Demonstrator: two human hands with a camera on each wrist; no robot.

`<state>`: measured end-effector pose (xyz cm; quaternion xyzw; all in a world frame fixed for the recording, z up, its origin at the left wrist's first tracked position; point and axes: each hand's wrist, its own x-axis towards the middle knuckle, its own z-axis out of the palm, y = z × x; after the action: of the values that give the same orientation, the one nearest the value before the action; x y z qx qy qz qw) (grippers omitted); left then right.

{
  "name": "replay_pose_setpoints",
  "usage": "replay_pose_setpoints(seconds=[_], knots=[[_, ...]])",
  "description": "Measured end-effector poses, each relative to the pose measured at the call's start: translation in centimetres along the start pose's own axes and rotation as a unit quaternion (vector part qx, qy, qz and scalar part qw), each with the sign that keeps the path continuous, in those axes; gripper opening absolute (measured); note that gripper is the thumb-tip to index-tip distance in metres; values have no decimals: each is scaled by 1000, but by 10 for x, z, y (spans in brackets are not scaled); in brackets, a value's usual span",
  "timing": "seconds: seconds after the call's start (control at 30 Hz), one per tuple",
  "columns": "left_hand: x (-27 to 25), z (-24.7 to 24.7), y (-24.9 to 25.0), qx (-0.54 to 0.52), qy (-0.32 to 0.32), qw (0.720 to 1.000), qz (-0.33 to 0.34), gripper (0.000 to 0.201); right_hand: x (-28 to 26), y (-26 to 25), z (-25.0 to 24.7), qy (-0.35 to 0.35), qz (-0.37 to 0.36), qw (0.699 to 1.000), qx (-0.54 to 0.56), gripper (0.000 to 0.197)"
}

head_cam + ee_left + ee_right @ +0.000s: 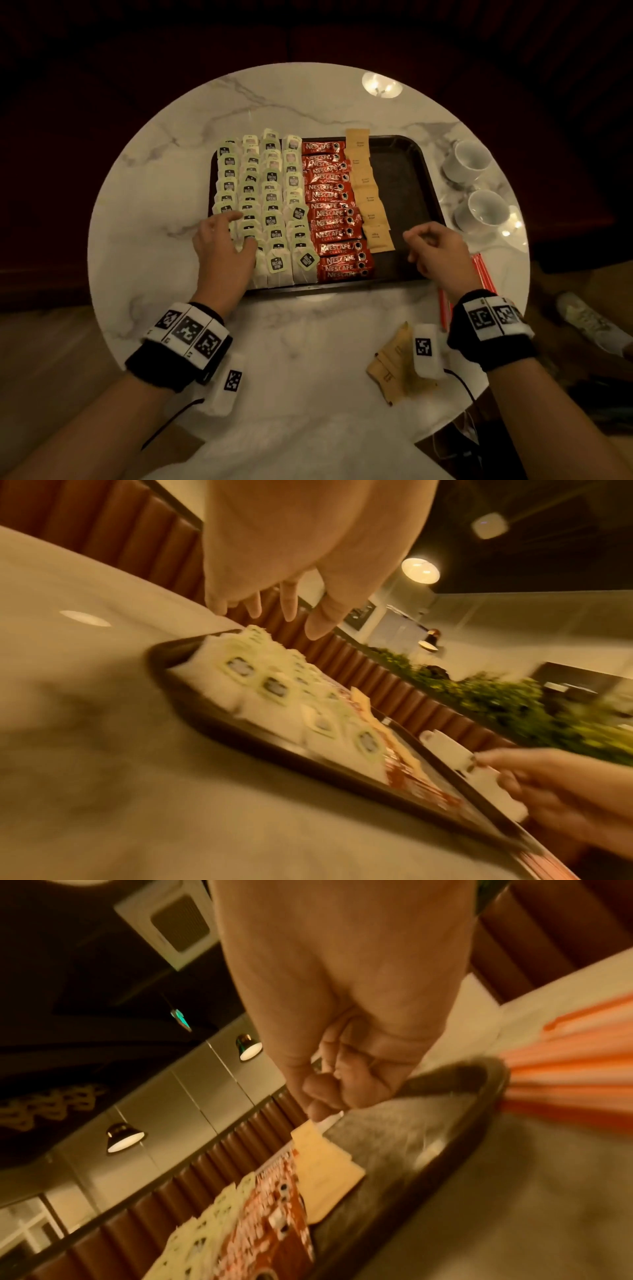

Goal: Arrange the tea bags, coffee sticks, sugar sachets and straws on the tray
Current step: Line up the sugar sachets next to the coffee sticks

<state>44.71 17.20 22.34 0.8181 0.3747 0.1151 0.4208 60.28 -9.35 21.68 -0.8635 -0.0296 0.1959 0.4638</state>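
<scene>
Nearest, a few loose brown sachets (394, 370) lie on the marble table (308, 359) by the right wrist, off the tray (404, 164); to my eye these are what the step in hand calls for. Just past them the right hand (436, 255) hovers over the tray's bare right part, fingers loosely curled, nothing held as far as I can tell; the wrist view is too blurred to settle it. The left hand (222, 246) lies spread, fingers straight, on the near end of the tea bags (270, 205), which fill four rows at the tray's left. Beside them run the coffee sticks (335, 212), then one row of sugar sachets (370, 198), with dark tray bare to the right. Striped straws (484, 270) wait on the table at the tray's right edge, two white cups (476, 185) beyond. To do this well, I'd say fetch the loose sachets one or two at a time, lap them in a second row edge to edge with the first, keep the left hand steadying the tea bags lightly, and save a strip for the straws.
</scene>
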Motion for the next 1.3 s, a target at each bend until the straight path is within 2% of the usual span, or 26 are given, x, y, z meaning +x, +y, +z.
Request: replay_pose_setpoints(seconds=[0.1,0.17,0.23,0.3,0.4,0.5,0.57,0.63,0.73,0.83,0.9,1.0,1.13,1.3], knots=[[-22,17,22,29,-39,994,100,34,-30,0,-16,-39,-33,999,0,7],[-39,29,36,31,-90,984,147,29,-52,6,-24,-73,-49,995,-49,6],[-57,42,47,24,-161,968,191,25,-70,16,-30,-110,-49,984,-134,5],[-73,55,53,26,-262,938,224,26,-86,28,-35,-145,-37,969,-197,8],[-95,77,56,92,-412,879,222,40,-105,48,-36,-164,-23,963,-212,18],[-115,97,53,160,-475,843,196,54,-118,61,-31,-153,-40,961,-226,39],[-127,105,49,178,-490,830,198,59,-124,63,-25,-150,-43,960,-231,57],[-136,110,43,189,-479,829,217,64,-128,65,-16,-153,-40,958,-239,71],[-141,115,39,204,-452,840,221,64,-132,68,-5,-139,-21,959,-246,77],[-139,115,37,208,-453,842,209,62,-131,69,1,-119,6,961,-249,81],[-136,112,36,197,-454,845,201,56,-129,69,5,-117,12,960,-252,78],[-129,107,32,187,-457,849,186,46,-128,67,10,-115,6,954,-275,64],[-119,102,28,207,-458,846,179,43,-126,57,15,-137,3,947,-289,48],[-101,88,16,197,-442,861,155,42,-122,49,16,-163,12,961,-222,39]])
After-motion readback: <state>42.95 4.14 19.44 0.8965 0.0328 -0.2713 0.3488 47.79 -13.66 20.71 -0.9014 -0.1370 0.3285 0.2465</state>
